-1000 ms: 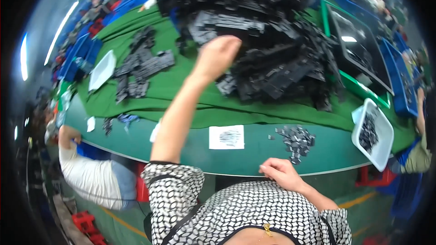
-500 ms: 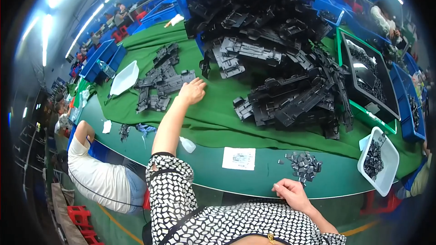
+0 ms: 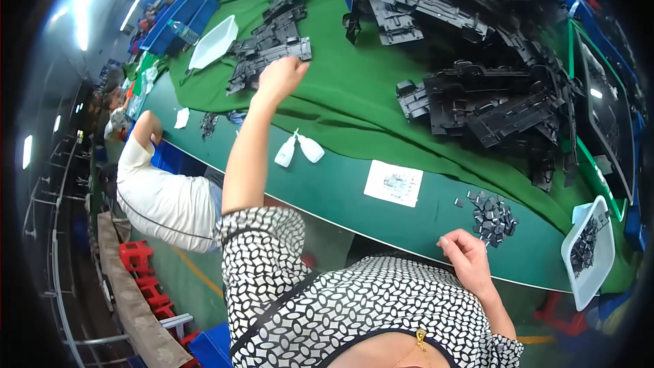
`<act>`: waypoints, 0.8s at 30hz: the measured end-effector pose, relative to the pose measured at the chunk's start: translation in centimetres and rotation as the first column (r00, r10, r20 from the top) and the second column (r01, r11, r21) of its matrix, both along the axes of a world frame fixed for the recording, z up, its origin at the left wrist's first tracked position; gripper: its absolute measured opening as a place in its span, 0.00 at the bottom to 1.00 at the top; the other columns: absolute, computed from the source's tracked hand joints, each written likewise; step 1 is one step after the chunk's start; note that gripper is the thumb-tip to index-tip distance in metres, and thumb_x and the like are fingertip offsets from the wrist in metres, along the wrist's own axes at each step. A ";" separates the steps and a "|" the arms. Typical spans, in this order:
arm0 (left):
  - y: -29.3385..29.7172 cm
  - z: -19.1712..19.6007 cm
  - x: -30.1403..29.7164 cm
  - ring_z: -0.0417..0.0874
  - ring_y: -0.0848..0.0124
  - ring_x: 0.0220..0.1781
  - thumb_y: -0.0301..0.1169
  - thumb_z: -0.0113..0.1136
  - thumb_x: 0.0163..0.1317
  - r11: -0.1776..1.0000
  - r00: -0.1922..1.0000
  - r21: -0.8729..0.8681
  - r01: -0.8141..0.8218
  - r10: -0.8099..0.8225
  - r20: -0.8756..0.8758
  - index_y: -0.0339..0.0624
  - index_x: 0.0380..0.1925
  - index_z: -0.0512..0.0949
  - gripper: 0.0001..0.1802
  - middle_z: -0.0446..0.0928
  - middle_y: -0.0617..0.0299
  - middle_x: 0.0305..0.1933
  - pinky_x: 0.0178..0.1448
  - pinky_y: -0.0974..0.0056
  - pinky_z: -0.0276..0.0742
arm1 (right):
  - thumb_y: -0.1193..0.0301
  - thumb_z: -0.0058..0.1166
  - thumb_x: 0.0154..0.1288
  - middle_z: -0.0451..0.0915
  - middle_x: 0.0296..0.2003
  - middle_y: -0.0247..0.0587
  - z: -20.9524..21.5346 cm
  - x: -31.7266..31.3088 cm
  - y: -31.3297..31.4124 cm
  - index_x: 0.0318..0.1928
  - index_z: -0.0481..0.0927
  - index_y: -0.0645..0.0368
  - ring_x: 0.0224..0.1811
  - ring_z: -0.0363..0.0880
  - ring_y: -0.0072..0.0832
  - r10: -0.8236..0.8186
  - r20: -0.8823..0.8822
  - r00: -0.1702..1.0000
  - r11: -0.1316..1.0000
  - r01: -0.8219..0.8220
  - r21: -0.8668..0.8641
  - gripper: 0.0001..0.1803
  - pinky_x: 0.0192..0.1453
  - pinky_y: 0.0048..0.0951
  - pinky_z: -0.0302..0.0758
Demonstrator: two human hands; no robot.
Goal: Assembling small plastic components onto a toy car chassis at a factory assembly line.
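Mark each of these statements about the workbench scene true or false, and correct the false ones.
1. The left hand reaches out to a flat black plastic part on the green cloth. True.
2. The right hand holds a white squeeze bottle. False: it rests near the table edge, and the two white squeeze bottles lie apart from it.
3. A heap of small dark pieces lies just beyond the right hand. True.
4. The white tray at the right is empty. False: it holds small dark pieces.
5. The printed paper sheet lies on the green cloth. False: it lies on the bare table strip.
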State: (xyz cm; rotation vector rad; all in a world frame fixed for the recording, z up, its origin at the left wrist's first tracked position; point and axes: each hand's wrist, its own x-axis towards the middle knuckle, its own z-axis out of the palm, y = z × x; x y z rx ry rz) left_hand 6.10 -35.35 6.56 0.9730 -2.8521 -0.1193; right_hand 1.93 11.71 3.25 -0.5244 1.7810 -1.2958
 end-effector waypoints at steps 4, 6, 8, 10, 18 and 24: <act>7.3 -0.5 6.1 0.78 0.54 0.25 0.48 0.55 0.57 0.989 0.989 0.053 -0.140 0.142 -0.042 0.37 0.22 0.75 0.22 0.76 0.50 0.20 0.30 0.55 0.72 | 0.71 0.53 0.61 0.74 0.23 0.35 -0.6 0.2 -0.1 0.32 0.77 0.67 0.23 0.68 0.17 0.048 -0.107 0.993 0.998 -0.051 -0.027 0.09 0.27 0.20 0.65; 10.7 -2.0 8.4 0.80 0.52 0.27 0.53 0.56 0.55 0.968 0.969 -0.113 -0.226 0.236 0.080 0.41 0.22 0.73 0.24 0.77 0.50 0.21 0.31 0.53 0.73 | 0.71 0.54 0.61 0.75 0.25 0.37 -0.4 0.7 -0.4 0.32 0.77 0.66 0.24 0.69 0.18 0.100 -0.118 0.988 0.994 -0.104 -0.027 0.09 0.28 0.20 0.65; 12.5 -3.7 9.8 0.80 0.51 0.29 0.53 0.55 0.55 0.969 0.974 -0.134 -0.206 0.217 0.070 0.41 0.26 0.71 0.23 0.77 0.50 0.22 0.32 0.51 0.74 | 0.71 0.54 0.61 0.75 0.25 0.37 0.0 1.0 -0.7 0.33 0.77 0.66 0.24 0.69 0.18 0.132 -0.128 0.983 0.990 -0.137 -0.037 0.09 0.28 0.20 0.66; 12.7 -5.6 10.7 0.80 0.50 0.27 0.49 0.57 0.56 0.970 0.982 -0.153 -0.191 0.190 -0.019 0.40 0.28 0.70 0.21 0.78 0.49 0.23 0.30 0.51 0.74 | 0.71 0.54 0.61 0.75 0.26 0.37 0.3 1.3 -0.7 0.33 0.77 0.66 0.24 0.69 0.18 0.163 -0.162 0.973 0.983 -0.174 -0.054 0.09 0.28 0.21 0.66; 14.3 -6.7 10.3 0.80 0.54 0.31 0.40 0.64 0.52 0.938 0.899 0.282 -0.199 0.290 -0.329 0.39 0.40 0.66 0.23 0.78 0.55 0.28 0.37 0.56 0.73 | 0.71 0.53 0.61 0.76 0.26 0.37 0.2 2.3 0.6 0.33 0.77 0.66 0.25 0.70 0.19 0.114 -0.134 0.984 0.991 -0.122 -0.050 0.09 0.30 0.21 0.67; 13.1 -8.1 11.2 0.78 0.72 0.35 0.33 0.63 0.52 0.819 0.880 0.572 0.038 0.244 -0.408 0.32 0.41 0.75 0.19 0.78 0.57 0.33 0.39 0.67 0.73 | 0.70 0.52 0.61 0.77 0.28 0.43 -0.1 1.9 1.1 0.34 0.77 0.65 0.28 0.75 0.30 0.123 -0.276 0.953 0.963 -0.181 -0.199 0.09 0.34 0.28 0.72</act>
